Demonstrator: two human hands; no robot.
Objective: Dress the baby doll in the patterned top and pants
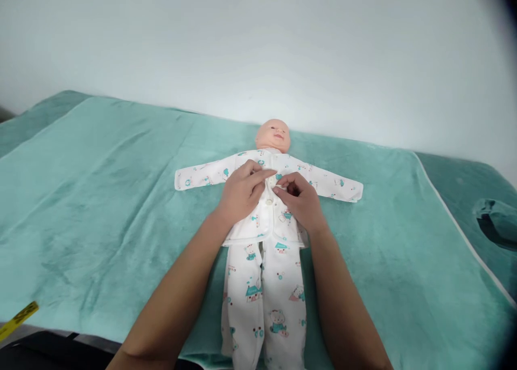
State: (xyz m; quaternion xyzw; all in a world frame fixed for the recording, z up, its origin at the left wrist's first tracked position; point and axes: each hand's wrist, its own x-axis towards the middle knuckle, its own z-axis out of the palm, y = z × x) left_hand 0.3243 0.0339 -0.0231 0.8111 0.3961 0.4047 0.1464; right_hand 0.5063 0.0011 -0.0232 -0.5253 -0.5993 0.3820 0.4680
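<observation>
A baby doll (272, 135) lies face up, dressed in a white printed jacket (250, 231) and matching trousers (278, 294). Its sleeves stretch out to either side. At the chest, my left hand (245, 189) pinches the jacket front near the placket, its index finger reaching across the opening. Opposite it, my right hand (298, 197) grips the other front edge between thumb and fingers. A pale button (269, 202) shows just below my fingertips. Another button (272, 181) sits between the two hands, partly covered by them. Below the buttons the hem parts slightly.
A teal plush blanket (121, 197) with creases covers the surface under the doll. A white wall (242, 47) rises behind it. A dark curved object (495, 224) is at the right, and a yellow strip (18, 320) lies at the lower left edge.
</observation>
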